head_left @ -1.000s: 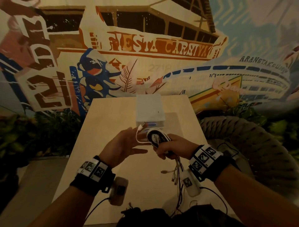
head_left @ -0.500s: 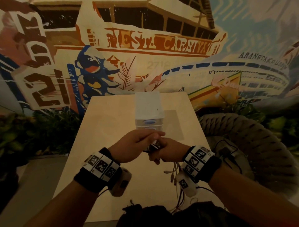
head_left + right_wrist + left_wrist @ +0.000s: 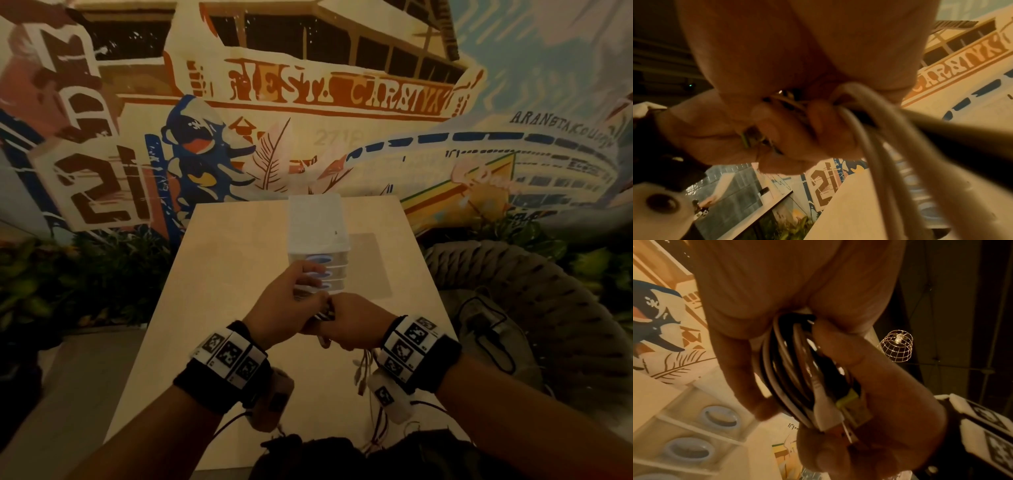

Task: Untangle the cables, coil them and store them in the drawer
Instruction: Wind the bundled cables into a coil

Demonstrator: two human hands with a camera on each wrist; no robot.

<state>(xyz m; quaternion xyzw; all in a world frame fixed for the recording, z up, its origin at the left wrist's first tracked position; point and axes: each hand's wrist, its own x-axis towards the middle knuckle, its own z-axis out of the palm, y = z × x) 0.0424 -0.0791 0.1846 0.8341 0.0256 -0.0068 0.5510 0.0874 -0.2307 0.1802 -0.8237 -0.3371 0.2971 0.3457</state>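
A coil of black and white cables [image 3: 325, 312] is clamped between my two hands above the light wooden table [image 3: 222, 274]. My left hand [image 3: 291, 308] curls its fingers round the coil [image 3: 789, 369] from the left. My right hand [image 3: 356, 325] grips it from the right, its thumb by the white USB plug [image 3: 826, 412]. Loose cable ends [image 3: 363, 370] hang below the right hand, and white strands [image 3: 879, 146] run out of its fist. The white drawer unit [image 3: 317, 233] with blue handles [image 3: 719, 417] stands just beyond the hands, its drawers closed.
A woven rope chair [image 3: 534, 308] stands to the right of the table, with a black cable [image 3: 486, 329] on its seat. Plants [image 3: 85, 281] line the floor on the left. A painted mural wall rises behind the table. A dark bundle [image 3: 308, 448] lies at the near table edge.
A second ago the left hand was open beside the coil held in the right hand. It has since closed over the coil, and both hands have moved closer to the drawer unit.
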